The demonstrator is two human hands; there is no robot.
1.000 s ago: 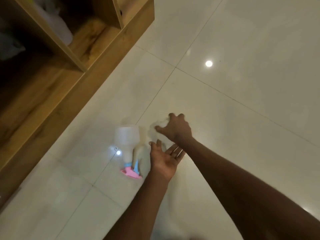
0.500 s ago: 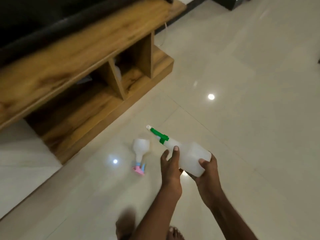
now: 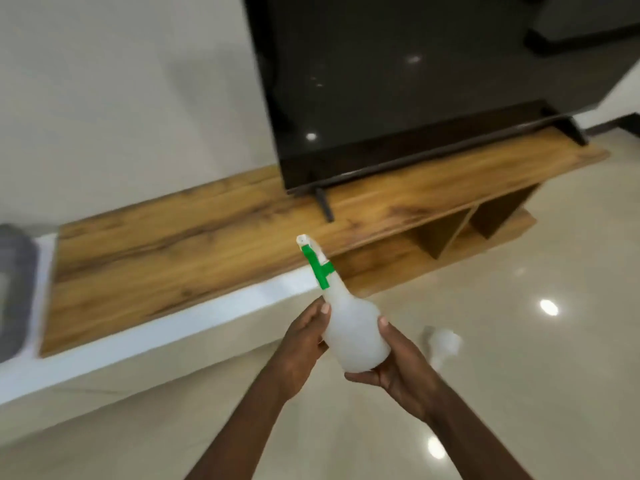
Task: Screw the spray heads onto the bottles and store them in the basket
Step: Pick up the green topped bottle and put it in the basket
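I hold a white translucent spray bottle in both hands, tilted up and to the left, with a green and white spray head on its neck. My left hand grips the bottle's left side near the shoulder. My right hand cups its base from the right and below. A second white bottle lies on the floor just right of my right hand, blurred. A grey basket shows at the far left edge, blurred.
A long wooden TV stand runs across the middle, with open shelves at its right end. A large black TV stands on it. A white ledge borders the stand. Glossy tiled floor lies below.
Both hands went from empty to gripping the green-headed bottle and lifted it. My view swung up from the floor to the TV stand. The pink-headed bottle slid out to the right.
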